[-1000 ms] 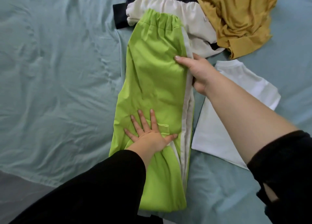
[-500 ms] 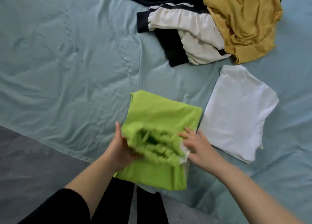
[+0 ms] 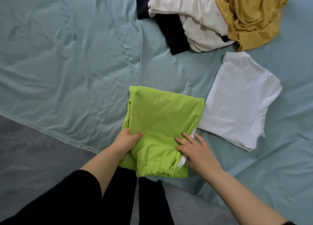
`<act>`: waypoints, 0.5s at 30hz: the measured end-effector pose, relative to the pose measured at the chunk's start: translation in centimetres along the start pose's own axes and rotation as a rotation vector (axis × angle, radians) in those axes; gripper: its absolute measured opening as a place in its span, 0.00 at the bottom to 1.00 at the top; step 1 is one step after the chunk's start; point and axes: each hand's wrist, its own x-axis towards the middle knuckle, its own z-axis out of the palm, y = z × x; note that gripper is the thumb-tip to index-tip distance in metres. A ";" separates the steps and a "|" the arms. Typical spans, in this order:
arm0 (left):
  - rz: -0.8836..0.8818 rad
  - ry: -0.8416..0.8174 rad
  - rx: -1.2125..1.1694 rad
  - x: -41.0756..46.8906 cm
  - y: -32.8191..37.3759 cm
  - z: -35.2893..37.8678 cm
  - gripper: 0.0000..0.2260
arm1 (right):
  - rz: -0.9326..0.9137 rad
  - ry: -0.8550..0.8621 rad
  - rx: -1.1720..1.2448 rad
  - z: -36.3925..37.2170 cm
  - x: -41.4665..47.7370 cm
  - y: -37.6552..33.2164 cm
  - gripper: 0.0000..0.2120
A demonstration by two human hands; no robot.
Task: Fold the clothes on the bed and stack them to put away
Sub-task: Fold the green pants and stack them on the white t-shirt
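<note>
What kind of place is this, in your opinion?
Probably a bedroom at home: a bed sheet covers the surface, with a folded white shirt, a folded green garment and a pile of unfolded clothes on it.

We have one view, head-worn: from the near edge of the bed [image 3: 67,72] it looks forward and steeply down, close in, the green garment [image 3: 162,123] mid-frame, floor [image 3: 33,157] at lower left.

Trousers [image 3: 162,123] on bed [image 3: 67,63]; shirt [image 3: 237,102] just beside, right.
</note>
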 end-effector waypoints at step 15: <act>0.673 0.105 1.514 6.0 3.7 3.7 0.28 | 0.566 -0.143 0.099 2.2 9.4 -0.5 0.27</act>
